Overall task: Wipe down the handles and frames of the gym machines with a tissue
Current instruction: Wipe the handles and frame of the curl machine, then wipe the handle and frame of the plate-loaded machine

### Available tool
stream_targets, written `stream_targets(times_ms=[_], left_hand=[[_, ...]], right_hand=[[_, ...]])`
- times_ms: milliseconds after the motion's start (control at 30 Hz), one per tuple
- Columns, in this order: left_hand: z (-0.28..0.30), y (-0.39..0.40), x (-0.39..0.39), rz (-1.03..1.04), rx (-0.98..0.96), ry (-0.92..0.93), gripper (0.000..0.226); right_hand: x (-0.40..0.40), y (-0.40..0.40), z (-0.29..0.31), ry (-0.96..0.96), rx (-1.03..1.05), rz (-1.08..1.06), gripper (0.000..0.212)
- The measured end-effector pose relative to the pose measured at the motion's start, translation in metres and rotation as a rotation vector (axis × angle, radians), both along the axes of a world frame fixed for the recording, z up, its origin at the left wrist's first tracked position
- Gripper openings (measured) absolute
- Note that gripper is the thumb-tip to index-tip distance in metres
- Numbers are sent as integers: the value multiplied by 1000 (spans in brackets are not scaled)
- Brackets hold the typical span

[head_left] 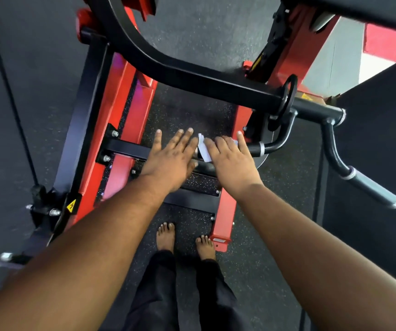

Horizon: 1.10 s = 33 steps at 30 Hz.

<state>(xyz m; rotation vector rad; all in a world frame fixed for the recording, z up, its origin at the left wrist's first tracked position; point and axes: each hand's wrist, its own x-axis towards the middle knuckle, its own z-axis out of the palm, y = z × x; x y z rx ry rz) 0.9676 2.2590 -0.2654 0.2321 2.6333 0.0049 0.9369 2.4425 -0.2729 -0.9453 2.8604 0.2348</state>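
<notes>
My right hand [230,161] lies palm down on a white tissue [203,149] and presses it onto the black handle bar [255,149] of a red and black gym machine. The tissue sticks out past the fingers on the left and by the little finger. My left hand [171,161] hovers just left of the tissue with straight, spread fingers and holds nothing. Its fingertips almost touch the tissue. A curved black frame arm [180,72] crosses above both hands. The red frame rail [118,101] runs down the left.
A second black handle with a grey knurled grip [369,187] juts out at the right. A black crossbar [125,149] joins the red rails [223,218]. My bare feet [165,237] stand on speckled black rubber flooring between the rails. A yellow warning sticker [71,206] sits lower left.
</notes>
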Motion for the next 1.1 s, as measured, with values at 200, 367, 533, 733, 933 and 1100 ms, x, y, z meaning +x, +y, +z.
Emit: stream_targets(times_ms=[200, 367, 533, 733, 933, 1100], left_hand=[[68, 13, 31, 79, 1, -163, 87], [143, 33, 79, 207, 27, -218, 88], [201, 45, 138, 332, 56, -196, 85], [246, 36, 210, 454, 34, -167, 86], [271, 9, 285, 632, 53, -136, 84], [288, -27, 343, 744, 65, -42, 82]], right_hand=[[10, 61, 66, -278, 29, -136, 72], [42, 55, 139, -467, -101, -265, 71], [79, 48, 205, -480, -198, -234, 49], [111, 27, 241, -492, -228, -99, 25], [148, -21, 263, -464, -96, 189, 23], [184, -75, 279, -423, -60, 390, 33]])
